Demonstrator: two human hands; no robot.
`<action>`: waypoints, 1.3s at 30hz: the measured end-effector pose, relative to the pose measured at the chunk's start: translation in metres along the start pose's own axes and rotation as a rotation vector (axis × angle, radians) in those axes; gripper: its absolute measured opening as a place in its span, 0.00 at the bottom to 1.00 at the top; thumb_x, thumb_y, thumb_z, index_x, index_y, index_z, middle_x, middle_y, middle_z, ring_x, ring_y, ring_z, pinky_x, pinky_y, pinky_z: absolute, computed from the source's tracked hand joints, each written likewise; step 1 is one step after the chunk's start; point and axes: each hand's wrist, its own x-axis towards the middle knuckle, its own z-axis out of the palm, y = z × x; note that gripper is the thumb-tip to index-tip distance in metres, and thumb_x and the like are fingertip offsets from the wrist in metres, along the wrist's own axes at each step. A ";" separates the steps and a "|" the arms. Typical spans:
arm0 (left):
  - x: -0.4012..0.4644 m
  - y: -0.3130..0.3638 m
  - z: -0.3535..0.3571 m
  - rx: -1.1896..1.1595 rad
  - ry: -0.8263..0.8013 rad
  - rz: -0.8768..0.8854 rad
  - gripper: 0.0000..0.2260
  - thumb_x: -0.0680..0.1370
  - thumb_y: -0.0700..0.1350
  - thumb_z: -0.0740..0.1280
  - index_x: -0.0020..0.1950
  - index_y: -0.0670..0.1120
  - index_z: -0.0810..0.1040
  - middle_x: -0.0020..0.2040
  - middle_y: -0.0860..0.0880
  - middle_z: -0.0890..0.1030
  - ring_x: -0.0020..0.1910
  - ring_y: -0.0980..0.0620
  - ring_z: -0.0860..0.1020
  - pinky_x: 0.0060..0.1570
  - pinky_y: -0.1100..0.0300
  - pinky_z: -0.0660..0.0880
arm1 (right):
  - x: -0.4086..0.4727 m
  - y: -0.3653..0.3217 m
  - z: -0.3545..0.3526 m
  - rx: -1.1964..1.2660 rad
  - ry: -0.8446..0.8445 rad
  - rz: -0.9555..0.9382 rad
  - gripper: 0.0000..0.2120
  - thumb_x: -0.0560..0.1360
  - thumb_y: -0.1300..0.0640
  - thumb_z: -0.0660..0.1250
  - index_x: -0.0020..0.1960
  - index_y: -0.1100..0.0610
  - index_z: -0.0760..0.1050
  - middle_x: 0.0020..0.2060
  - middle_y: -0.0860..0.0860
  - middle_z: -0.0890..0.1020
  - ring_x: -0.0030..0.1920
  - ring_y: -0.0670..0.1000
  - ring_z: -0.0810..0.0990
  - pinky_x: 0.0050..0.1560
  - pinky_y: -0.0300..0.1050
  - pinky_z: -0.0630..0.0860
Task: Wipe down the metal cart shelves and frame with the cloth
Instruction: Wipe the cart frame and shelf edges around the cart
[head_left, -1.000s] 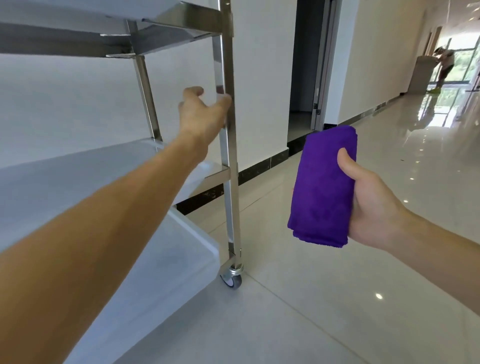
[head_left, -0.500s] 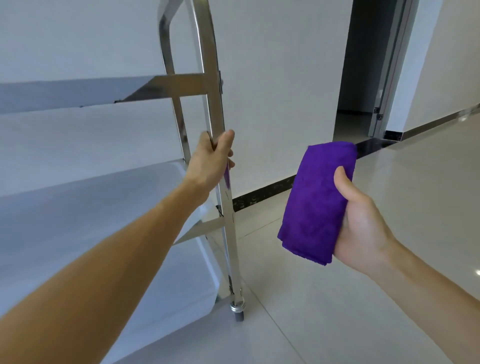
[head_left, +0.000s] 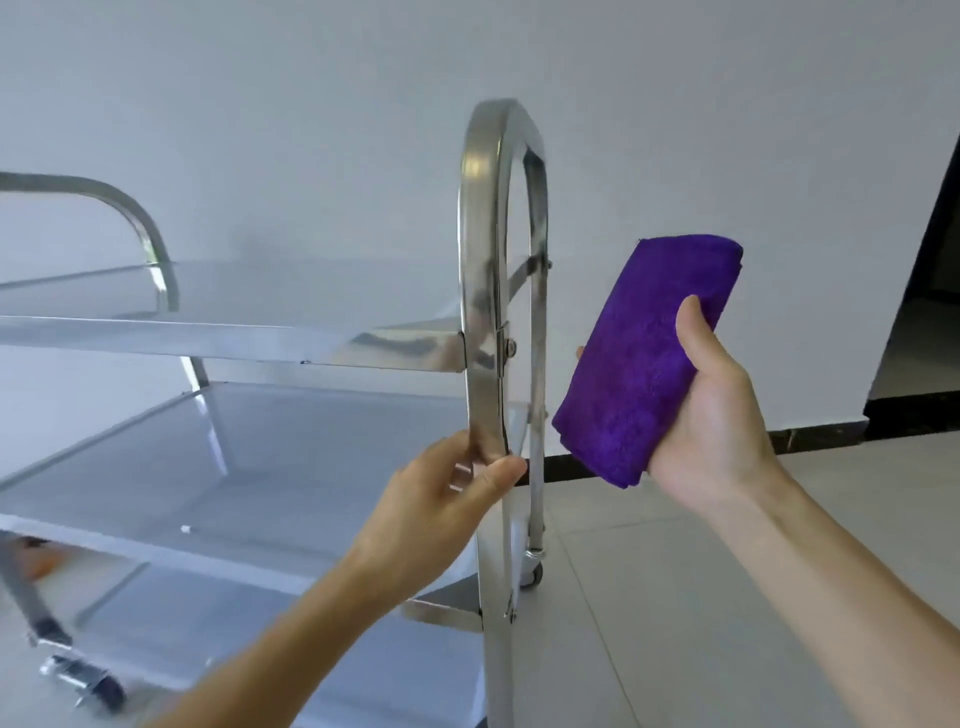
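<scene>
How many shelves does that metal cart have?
3 shelves show: the top shelf level with the folded cloth, the middle shelf beside the left hand, and the bottom shelf near the floor, partly hidden by the forearm.

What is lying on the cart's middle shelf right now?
The middle shelf looks bare apart from a tiny white speck near its front edge. Its right front corner is covered by the left hand gripping the frame post, so that part cannot be checked.
</scene>
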 end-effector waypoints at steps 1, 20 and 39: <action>-0.012 0.002 -0.008 0.026 0.019 -0.003 0.14 0.76 0.61 0.65 0.48 0.52 0.80 0.47 0.61 0.83 0.48 0.63 0.80 0.46 0.74 0.72 | -0.001 0.000 0.012 -0.007 -0.020 -0.019 0.23 0.77 0.39 0.65 0.67 0.51 0.77 0.62 0.54 0.82 0.62 0.57 0.81 0.66 0.61 0.74; -0.203 0.033 -0.139 0.147 0.494 -0.049 0.17 0.71 0.51 0.70 0.55 0.60 0.67 0.50 0.57 0.78 0.46 0.50 0.82 0.44 0.59 0.79 | -0.055 0.053 0.173 -0.413 -0.281 -0.439 0.06 0.81 0.43 0.61 0.55 0.38 0.76 0.38 0.37 0.78 0.39 0.39 0.77 0.42 0.35 0.76; -0.170 0.110 -0.294 0.565 0.838 0.262 0.13 0.84 0.49 0.59 0.68 0.54 0.75 0.48 0.63 0.80 0.47 0.66 0.77 0.47 0.75 0.67 | -0.117 0.122 0.305 -1.641 -1.193 -0.956 0.40 0.71 0.24 0.44 0.78 0.39 0.41 0.76 0.43 0.59 0.67 0.56 0.62 0.69 0.56 0.61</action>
